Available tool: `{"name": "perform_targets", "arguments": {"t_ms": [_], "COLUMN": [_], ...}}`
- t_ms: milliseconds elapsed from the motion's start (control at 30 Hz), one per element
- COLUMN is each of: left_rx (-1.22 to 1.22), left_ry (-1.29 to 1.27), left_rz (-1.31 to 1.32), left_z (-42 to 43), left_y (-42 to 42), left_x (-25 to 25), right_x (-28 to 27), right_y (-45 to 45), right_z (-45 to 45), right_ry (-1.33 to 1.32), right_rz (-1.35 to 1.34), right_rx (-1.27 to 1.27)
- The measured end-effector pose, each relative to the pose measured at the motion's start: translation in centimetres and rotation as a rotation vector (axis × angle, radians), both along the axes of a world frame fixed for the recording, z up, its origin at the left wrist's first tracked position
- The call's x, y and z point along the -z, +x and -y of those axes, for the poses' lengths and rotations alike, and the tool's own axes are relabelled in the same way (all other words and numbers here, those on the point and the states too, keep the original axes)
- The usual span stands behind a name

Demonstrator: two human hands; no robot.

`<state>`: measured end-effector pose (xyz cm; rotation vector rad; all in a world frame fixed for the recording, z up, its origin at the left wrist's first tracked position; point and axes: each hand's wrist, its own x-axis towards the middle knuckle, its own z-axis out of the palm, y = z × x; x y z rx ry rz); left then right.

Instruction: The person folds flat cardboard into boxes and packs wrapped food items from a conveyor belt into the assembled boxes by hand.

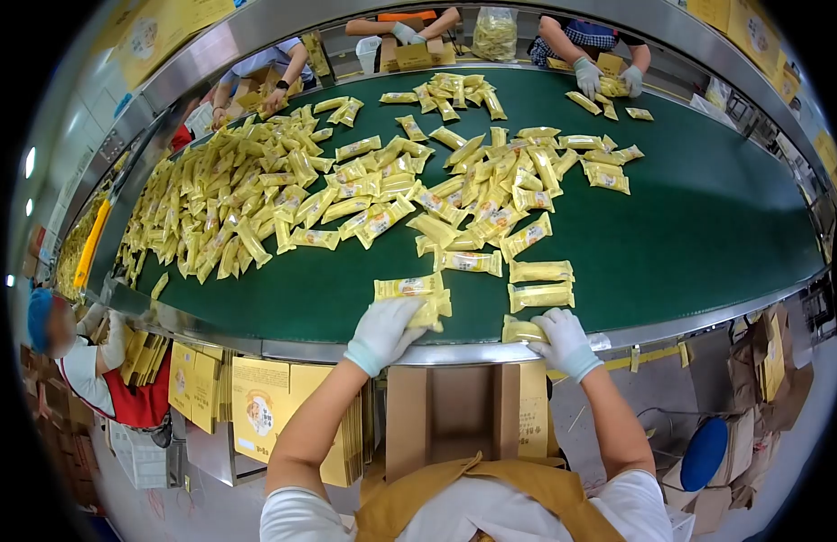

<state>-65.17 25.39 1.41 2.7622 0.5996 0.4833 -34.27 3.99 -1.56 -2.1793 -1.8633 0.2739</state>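
Both my hands wear white gloves and work at the near edge of a green conveyor belt [707, 244]. My left hand [387, 332] is closed on yellow snack packets, a printed one [407, 286] and another [432, 310] just below it. The fingers of my right hand [565, 341] grip the right end of a yellow snack packet [522, 330]. Just beyond that hand, two more packets [541, 295] lie side by side. A single printed packet [470, 262] rests between the hands and the loose packets. Directly below the belt edge stands an open cardboard box [406, 420].
A large heap of packets [210, 194] covers the belt's left side, with looser groups in the middle. Flattened yellow cartons [272, 411] stand at lower left. A metal rail [454, 353] edges the belt. Several co-workers handle packets and boxes opposite and at left. A blue stool [704, 453] is at right.
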Motion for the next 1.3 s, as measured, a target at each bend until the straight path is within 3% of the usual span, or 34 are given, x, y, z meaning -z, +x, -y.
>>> {"name": "perform_targets", "arguments": {"t_ms": [67,200,367,467,567,733,867,933,1000,1067,1100,1200,1300], "left_rx": [-0.007,-0.038,-0.043,-0.099,-0.165,-0.128,-0.089,-0.139,-0.07,-0.054,-0.046,0.0,-0.029], "left_ry": [0.081,0.169,-0.02,-0.102,-0.128,-0.052,0.06,0.163,0.37,0.385,0.389,0.287,0.035], "left_rz": [0.035,-0.218,-0.326,-0.282,-0.31,-0.497,-0.437,-0.4,-0.203,-0.184,-0.174,-0.277,-0.538], "left_z": [-0.7,-1.9,-1.7,-2.6,-4.5,-5.9,-5.5,-4.3,-3.5,-1.4,-0.5,-0.8,-1.3], "left_y": [1.4,3.1,2.9,2.6,3.5,6.1,5.7,4.8,3.4,3.0,2.8,2.3,3.3], "left_x": [-0.7,2.4,0.7,-1.3,-3.2,-2.1,0.9,3.3,6.5,2.7,1.5,1.9,-1.9], "right_x": [-2.7,-4.8,-2.5,-4.9,-7.9,-3.3,-1.0,0.8,1.6,1.7,-0.9,-3.4,-1.5], "right_y": [0.0,1.1,3.3,4.0,4.7,7.6,7.1,6.1,5.3,4.5,3.5,1.7,3.1], "right_z": [-0.8,-3.9,-6.5,-6.8,-8.5,-10.4,-8.8,-7.7,-7.0,-6.3,-5.6,-4.7,-4.2], "right_ry": [0.024,0.241,-0.134,-0.226,-0.105,-0.145,0.142,0.345,0.432,0.424,0.243,0.273,0.161], "right_rz": [-0.085,-0.073,0.108,-0.105,0.028,0.131,0.229,0.444,0.562,0.607,0.51,0.363,0.379], "right_rx": [-0.1,-0.055,-0.041,-0.107,0.003,-0.009,-0.046,-0.037,-0.017,0.014,-0.045,-0.06,-0.043]}}
